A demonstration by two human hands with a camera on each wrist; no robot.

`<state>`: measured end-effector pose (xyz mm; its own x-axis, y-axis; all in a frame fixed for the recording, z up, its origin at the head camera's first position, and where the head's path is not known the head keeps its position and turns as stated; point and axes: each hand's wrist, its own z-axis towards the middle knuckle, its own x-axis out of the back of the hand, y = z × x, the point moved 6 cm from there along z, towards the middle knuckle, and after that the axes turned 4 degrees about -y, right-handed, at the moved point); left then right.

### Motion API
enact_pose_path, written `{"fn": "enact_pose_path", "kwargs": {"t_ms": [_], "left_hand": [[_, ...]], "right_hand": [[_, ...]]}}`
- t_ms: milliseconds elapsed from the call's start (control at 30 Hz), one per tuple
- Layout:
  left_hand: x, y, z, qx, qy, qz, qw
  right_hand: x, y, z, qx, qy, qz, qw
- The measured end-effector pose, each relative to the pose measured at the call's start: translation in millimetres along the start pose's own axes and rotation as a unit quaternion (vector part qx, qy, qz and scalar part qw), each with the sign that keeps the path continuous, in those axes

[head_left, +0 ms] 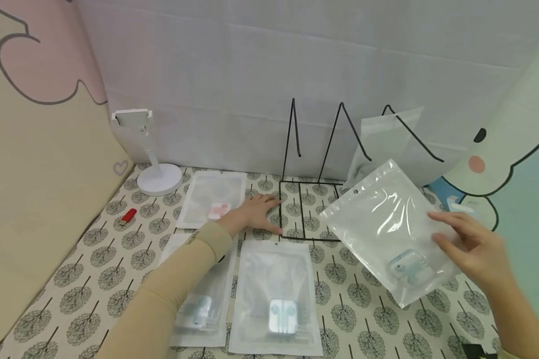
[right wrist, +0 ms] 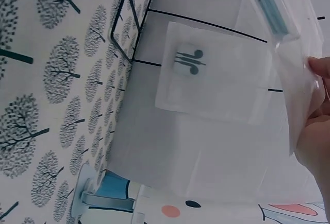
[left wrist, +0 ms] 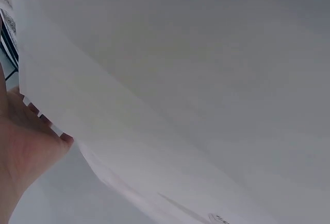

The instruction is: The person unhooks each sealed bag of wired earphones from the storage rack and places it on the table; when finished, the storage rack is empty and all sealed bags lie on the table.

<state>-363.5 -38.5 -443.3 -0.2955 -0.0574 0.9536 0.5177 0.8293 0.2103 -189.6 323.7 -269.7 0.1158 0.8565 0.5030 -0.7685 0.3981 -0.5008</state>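
Note:
My right hand (head_left: 471, 244) grips the right edge of a clear zip pouch (head_left: 377, 214) with white wired earphones (head_left: 410, 267) inside. The pouch hangs tilted above the table, before a black wire rack (head_left: 301, 209). My left hand (head_left: 256, 212) lies low at the rack's left side, fingers spread, fingertips at the base wire. A similar pouch (head_left: 386, 137) stands upright in the rack's right part; in the right wrist view this pouch (right wrist: 221, 80) shows earphones. White sheeting fills most of the left wrist view, the left hand (left wrist: 31, 147) at its edge.
Flat on the table lie more pouches: one at the front middle (head_left: 276, 284), one partly under my left forearm (head_left: 206, 299), one at the back (head_left: 213, 192). A white phone stand (head_left: 159, 179) and a red USB stick (head_left: 128, 216) are at the left. Behind hangs a pale cloth (head_left: 206, 75).

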Motion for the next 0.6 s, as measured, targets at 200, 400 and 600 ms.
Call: {"fn": "enact_pose_path", "kwargs": {"t_ms": [200, 400, 600], "left_hand": [[0.4, 0.8, -0.3, 0.002, -0.001, -0.002, 1.0], [0.2, 1.5, -0.1, 0.003, -0.003, 0.0, 1.0], [1.7, 1.4, 0.0, 0.002, -0.004, -0.005, 1.0]], "right_hand": [[-1, 26, -29.5, -0.117, -0.04, -0.073, 0.9897], [-8, 40, -57.6, -0.23, -0.074, -0.087, 0.9664], [-21, 46, -79.6, -0.313, -0.094, -0.082, 0.9417]]}}
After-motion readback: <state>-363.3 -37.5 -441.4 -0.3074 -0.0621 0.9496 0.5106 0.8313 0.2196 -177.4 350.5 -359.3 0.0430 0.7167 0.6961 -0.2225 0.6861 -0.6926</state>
